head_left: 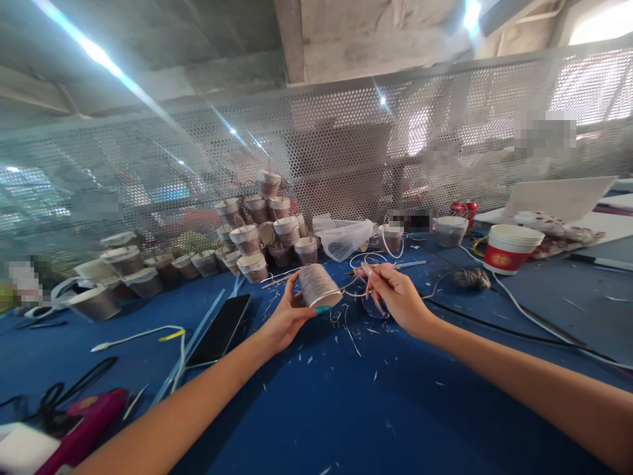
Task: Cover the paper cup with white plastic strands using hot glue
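Note:
My left hand [291,313] is wrapped round a small paper cup [319,285] covered in grey-brown cord. The cup lies tilted on its side above the table, its open white-rimmed mouth turned toward the lower right. To the right of it, my right hand [395,297] pinches a slim pink tool [360,270] whose dark tip points left at the cup without touching it. What kind of tool it is I cannot make out. Under the right fingers lies a round purple-blue object [374,309], partly hidden. White cord [353,295] runs between the cup and that hand.
Several wrapped cups [246,239] are stacked at the back, with more at the left [93,303]. A black phone [220,330] and magenta glue gun [86,429] lie left. Right stand red-and-white paper cups [509,249], grey yarn [472,278] and cables. White scraps litter the blue table [316,415].

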Demonstrator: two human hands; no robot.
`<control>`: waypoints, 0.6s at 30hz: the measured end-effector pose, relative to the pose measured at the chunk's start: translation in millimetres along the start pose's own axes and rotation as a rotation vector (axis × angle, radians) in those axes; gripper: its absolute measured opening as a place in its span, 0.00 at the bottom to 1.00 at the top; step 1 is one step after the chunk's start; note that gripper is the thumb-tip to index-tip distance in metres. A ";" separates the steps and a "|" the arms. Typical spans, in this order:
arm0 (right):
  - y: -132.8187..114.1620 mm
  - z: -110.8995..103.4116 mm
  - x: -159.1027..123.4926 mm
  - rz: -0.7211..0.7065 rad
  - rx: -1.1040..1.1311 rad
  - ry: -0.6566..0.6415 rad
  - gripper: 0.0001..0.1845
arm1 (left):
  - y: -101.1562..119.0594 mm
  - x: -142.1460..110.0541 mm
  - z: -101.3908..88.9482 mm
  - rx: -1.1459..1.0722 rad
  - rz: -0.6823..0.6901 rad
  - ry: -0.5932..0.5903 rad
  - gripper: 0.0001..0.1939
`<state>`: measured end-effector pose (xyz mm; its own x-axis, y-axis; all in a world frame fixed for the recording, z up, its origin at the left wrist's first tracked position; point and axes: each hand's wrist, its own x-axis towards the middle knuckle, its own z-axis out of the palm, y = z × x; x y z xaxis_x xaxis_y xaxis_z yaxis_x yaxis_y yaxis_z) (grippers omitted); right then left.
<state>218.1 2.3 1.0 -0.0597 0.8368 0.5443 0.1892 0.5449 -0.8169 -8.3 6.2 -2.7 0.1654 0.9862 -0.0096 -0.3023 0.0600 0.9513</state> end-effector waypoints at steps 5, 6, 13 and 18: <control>4.0 0.2 1.5 0.061 0.018 0.075 0.23 | -1.7 1.7 -4.7 -0.007 -0.035 -0.030 0.50; 5.2 0.2 1.5 0.073 -0.003 0.080 0.22 | -2.3 2.2 -5.8 -0.011 -0.041 -0.025 0.51; 12.1 -1.5 1.2 0.125 -0.167 0.082 0.24 | -3.1 2.9 -7.7 -0.041 -0.037 -0.055 0.50; 17.4 -1.3 1.2 0.054 -0.291 0.047 0.27 | -2.2 3.3 -7.1 -0.072 -0.034 -0.070 0.50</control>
<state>222.6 12.7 -12.3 0.0028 0.8571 0.5152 0.4646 0.4552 -0.7596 -13.7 10.4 -7.0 0.2413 0.9703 -0.0171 -0.3621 0.1064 0.9260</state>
